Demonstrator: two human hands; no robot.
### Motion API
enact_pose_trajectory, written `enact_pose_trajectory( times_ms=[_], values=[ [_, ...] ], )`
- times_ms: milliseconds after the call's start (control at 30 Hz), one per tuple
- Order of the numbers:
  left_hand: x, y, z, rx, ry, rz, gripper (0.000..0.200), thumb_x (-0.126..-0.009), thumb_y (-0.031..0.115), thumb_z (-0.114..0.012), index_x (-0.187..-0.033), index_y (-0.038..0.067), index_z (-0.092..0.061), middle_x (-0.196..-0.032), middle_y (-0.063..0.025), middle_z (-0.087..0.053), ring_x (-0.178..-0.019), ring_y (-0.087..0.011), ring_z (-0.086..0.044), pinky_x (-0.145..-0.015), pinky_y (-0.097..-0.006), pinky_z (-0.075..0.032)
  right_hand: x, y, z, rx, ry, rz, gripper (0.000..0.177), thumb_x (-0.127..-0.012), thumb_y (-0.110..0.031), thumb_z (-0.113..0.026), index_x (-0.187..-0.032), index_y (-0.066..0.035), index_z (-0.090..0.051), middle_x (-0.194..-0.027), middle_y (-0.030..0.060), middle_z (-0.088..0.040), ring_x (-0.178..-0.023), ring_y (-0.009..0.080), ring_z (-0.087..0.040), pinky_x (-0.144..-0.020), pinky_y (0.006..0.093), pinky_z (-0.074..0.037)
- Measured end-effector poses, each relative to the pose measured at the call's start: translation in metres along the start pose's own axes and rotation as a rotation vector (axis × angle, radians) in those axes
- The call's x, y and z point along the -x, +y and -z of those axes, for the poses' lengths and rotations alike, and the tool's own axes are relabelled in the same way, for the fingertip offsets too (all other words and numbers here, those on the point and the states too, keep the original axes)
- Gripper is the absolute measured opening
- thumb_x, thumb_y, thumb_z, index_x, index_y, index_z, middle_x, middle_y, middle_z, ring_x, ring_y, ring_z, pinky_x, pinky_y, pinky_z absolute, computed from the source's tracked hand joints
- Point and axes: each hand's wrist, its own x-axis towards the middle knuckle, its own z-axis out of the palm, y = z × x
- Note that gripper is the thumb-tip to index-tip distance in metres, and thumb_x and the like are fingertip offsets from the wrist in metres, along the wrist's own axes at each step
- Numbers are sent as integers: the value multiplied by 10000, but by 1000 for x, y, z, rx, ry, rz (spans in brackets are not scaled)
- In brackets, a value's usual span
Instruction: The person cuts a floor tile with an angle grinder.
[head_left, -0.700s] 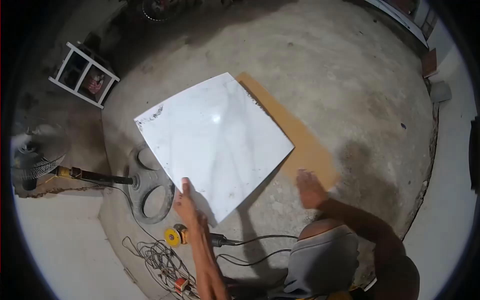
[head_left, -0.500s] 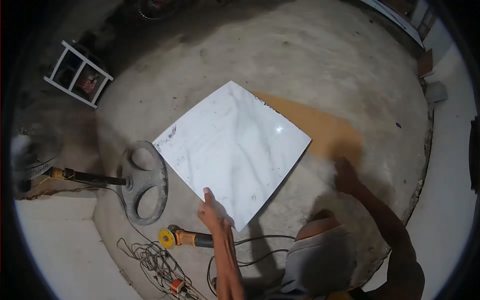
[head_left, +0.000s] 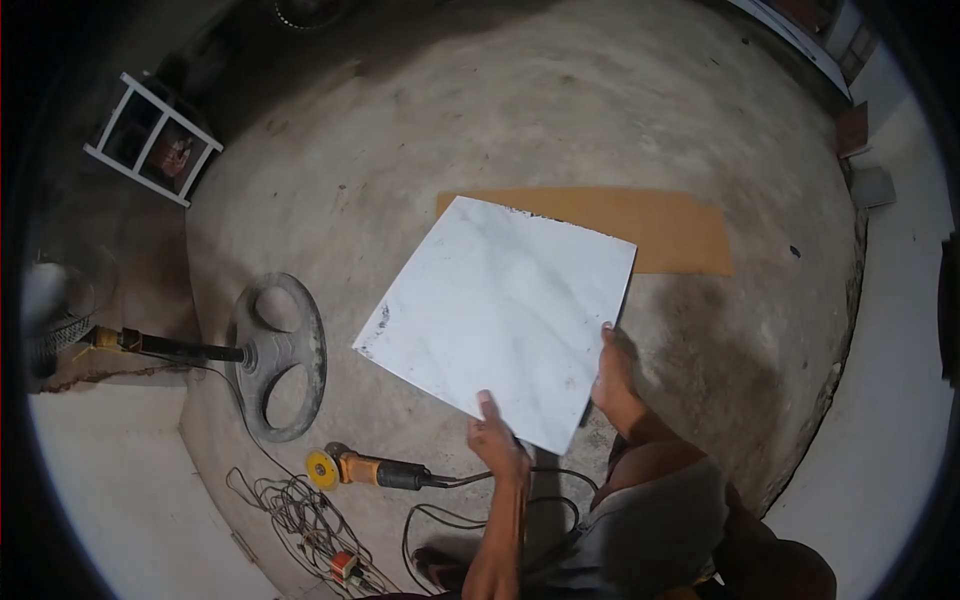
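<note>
A square white marbled tile with dark specks along its edges is held tilted above the concrete floor. My left hand grips its near edge, thumb on the top face and fingers hidden underneath. On the right edge, my right hand also holds it, with the thumb on the rim. Partly behind the tile lies a tan cardboard sheet. Left of my left hand, an angle grinder with a yellow disc rests on the floor.
A fan's round grey base stands at left. Tangled cable with an orange-red socket box lies at lower left. A white-framed stand is at upper left. Walls border both sides of the concrete floor.
My right hand has come from the cardboard to the tile's right edge. The tile has turned and shifted right, with my left hand still on it. The cardboard now lies straighter.
</note>
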Motion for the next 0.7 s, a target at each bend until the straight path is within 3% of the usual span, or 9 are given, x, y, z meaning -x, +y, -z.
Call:
enact_pose_trajectory(
  times_ms=[67, 167, 233, 300, 400, 467, 533, 633, 700],
  values=[
    [20, -10, -16, 3, -36, 31, 260, -963, 242, -609, -1010, -14, -617, -836, -43, -656, -682, -104, -603, -573, -251, -500, -5, -21, 1, 117, 196, 99, 484, -973, -384, -528, -1273, -4, -514, -1283, 148, -562, -1159, 270, -544, -1004, 433, -415],
    [30, -52, -4, -54, -273, 273, 286, -957, 276, -615, -1021, -2, -626, -858, -44, -668, -692, -122, -630, -607, -262, -532, -76, -33, 73, 497, 61, 359, 464, -986, -418, -484, -1184, -7, -572, -1094, 109, -587, -986, 219, -545, -889, 386, -454],
    [34, -52, -8, -220, -416, 483, 315, -947, 315, -623, -1006, 6, -639, -884, -55, -677, -715, -138, -650, -622, -270, -546, -97, -60, 87, 694, 88, 395, 469, -985, -464, -465, -1092, -27, -599, -931, 72, -564, -846, 184, -515, -763, 374, -456],
    [29, -60, -3, -450, -575, 606, 365, -931, 393, -627, -921, 31, -676, -842, -58, -692, -711, -154, -673, -606, -273, -542, -123, -98, 83, 778, 255, 206, 482, -983, -497, -451, -958, -49, -624, -783, 39, -524, -711, 151, -480, -642, 366, -436],
    [-18, -41, 1, -678, -676, 356, 332, -940, 334, -619, -919, 10, -690, -783, -69, -694, -575, -142, -629, -511, -286, -506, -149, -139, 115, 1042, 121, 229, 600, -969, -543, -432, -984, 23, -632, -783, 84, -576, -679, 188, -511, -634, 401, -437],
    [-62, -27, 3, -1016, -399, -283, 319, -921, 292, -634, -838, -12, -685, -700, -78, -677, -512, -138, -602, -465, -300, -451, -169, -149, 126, 986, 181, 192, 625, -966, -560, -419, -919, 27, -629, -751, 96, -560, -634, 208, -486, -613, 411, -426],
    [-97, -16, 0, -1055, -173, -687, 261, -869, 231, -660, -810, -24, -661, -667, -119, -654, -573, -231, -623, -551, -350, -471, -182, -160, 150, 1008, 93, 249, 629, -965, -565, -421, -898, 26, -627, -762, 105, -571, -633, 222, -496, -615, 420, -428],
    [-144, -21, -3, -1077, -260, -899, 200, -851, 184, -654, -916, -5, -660, -790, -163, -676, -694, -314, -645, -652, -407, -507, -193, -148, 153, 1029, 242, 284, 560, -972, -560, -426, -740, -77, -589, -630, 9, -472, -548, 152, -410, -526, 371, -372],
    [-163, -25, -11, -1182, -316, -957, 211, -843, 176, -656, -956, -3, -656, -840, -183, -681, -739, -329, -653, -688, -422, -517, -183, -143, 149, 1064, 244, 314, 571, -970, -557, -430, -790, -45, -609, -649, 27, -484, -579, 161, -426, -554, 378, -390]
  ],
)
